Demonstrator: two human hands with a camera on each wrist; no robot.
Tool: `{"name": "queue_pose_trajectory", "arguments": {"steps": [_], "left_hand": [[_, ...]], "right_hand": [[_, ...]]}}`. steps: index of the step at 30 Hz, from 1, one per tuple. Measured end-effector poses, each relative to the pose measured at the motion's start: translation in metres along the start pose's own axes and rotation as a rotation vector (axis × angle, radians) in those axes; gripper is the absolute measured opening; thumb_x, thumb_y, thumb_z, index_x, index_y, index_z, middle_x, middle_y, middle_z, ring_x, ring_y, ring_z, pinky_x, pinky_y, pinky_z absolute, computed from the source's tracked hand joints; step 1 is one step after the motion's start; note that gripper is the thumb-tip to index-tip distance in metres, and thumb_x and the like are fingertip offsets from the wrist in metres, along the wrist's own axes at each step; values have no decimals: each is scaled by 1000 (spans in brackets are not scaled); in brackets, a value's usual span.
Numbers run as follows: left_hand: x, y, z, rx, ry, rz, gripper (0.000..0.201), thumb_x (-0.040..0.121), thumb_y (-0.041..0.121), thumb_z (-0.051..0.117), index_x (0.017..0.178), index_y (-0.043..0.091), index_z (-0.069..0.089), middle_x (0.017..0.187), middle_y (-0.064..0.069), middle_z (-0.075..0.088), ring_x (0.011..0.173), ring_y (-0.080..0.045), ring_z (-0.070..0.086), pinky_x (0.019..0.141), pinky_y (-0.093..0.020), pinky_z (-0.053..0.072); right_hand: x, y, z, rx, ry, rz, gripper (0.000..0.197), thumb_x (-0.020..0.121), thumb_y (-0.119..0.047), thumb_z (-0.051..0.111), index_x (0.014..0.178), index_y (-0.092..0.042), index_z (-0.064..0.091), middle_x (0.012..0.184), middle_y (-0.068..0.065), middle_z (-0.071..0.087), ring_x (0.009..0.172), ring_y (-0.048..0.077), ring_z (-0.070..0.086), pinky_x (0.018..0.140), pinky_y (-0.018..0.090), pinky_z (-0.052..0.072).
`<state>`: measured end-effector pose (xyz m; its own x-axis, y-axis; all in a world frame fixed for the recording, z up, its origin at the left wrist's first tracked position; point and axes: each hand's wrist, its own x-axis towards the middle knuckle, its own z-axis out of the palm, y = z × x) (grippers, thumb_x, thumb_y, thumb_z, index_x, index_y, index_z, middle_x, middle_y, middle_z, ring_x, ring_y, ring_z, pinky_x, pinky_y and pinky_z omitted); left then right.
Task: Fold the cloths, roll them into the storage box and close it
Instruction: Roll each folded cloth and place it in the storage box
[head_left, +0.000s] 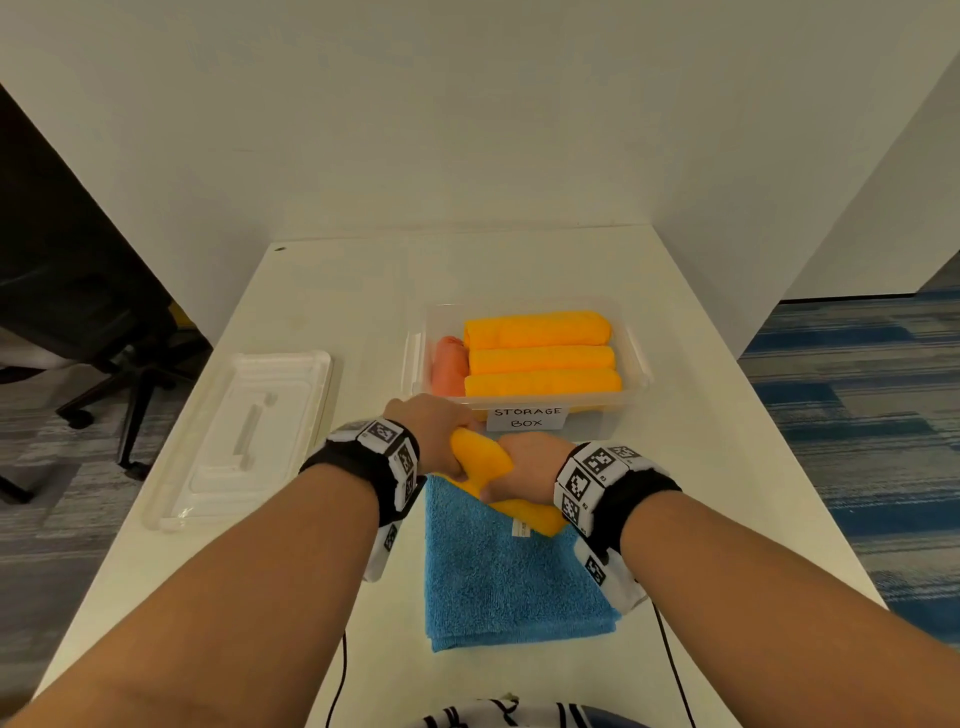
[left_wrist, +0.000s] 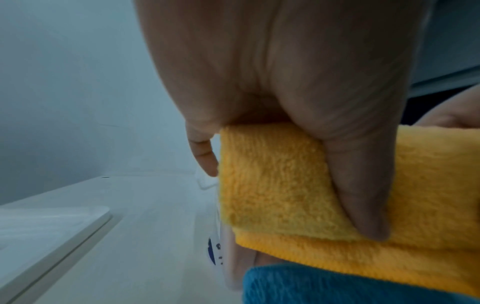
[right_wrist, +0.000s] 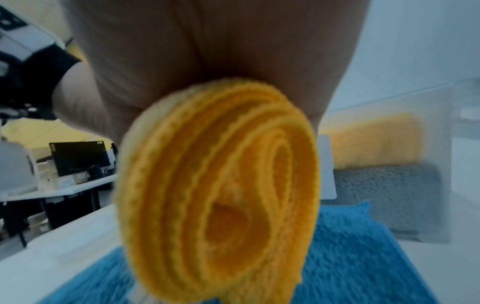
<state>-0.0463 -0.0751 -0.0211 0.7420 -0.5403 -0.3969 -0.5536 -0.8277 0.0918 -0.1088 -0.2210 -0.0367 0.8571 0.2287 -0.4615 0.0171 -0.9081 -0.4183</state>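
Head view: both hands grip a rolled yellow microfibre cloth (head_left: 480, 460) just above a folded blue terry cloth (head_left: 511, 566) on the white table (head_left: 322, 306). The left hand (head_left: 436, 431) wraps the roll's far end, thumb laid across it; the right hand (head_left: 527, 467) closes round the near end, where the right-wrist view shows the spiral of layers (right_wrist: 221, 189). The roll's long axis runs roughly from 11 to 5 o'clock — skewed against the three yellow rolls (head_left: 540, 358) already lying 9-to-3 in the clear plastic storage box (head_left: 636, 364), which stands at 12 o'clock, just beyond the knuckles. A salmon-pink roll (head_left: 451, 366) fills the box's left end (a grey cloth shows lower down through the wall). The left hand is nearer the box, so the roll would likely need swinging crosswise before it goes in. The clear plastic lid (head_left: 244, 431) waits at 9 o'clock, well apart.
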Motion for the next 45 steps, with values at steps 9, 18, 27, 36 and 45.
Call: {"name": "queue_pose_trajectory", "arguments": {"steps": [9,18,27,36,45], "left_hand": [[12,-22,-33,-393,445,-55,63,61,34,82,118,30,55,109,-2,54,100,-21,55,84,-31,45],[33,-44,-23,-557,202,-473,55,91,35,58,139,14,42,131,-10,56,113,-29,58,94,-33,47],[41,-40,-26,-495,3,-329,19,83,30,68,79,12,70,74,-1,69,61,-10,58,52,-20,39],[48,-50,-60,-850,430,-368,32,90,41,55,111,18,59,103,-2,68,92,-21,65,75,-31,51],[85,-38,-76,-501,342,-336,62,85,50,62,131,10,48,119,-8,62,102,-27,62,86,-37,51]], "right_hand": [[3,-2,-37,291,312,31,37,83,-34,68,105,-5,61,102,15,64,91,29,58,75,37,43],[17,-1,-51,584,532,90,38,86,-27,67,115,-8,54,108,10,62,97,27,59,81,37,47],[37,-9,-63,736,674,124,43,86,-32,66,120,-11,48,100,3,54,88,24,54,73,33,42],[61,-25,-48,725,650,190,46,89,-35,64,121,-10,44,94,2,52,84,23,52,70,30,38],[73,-22,-45,543,379,317,52,91,-41,59,125,-6,41,117,12,60,106,30,58,71,29,38]]}}
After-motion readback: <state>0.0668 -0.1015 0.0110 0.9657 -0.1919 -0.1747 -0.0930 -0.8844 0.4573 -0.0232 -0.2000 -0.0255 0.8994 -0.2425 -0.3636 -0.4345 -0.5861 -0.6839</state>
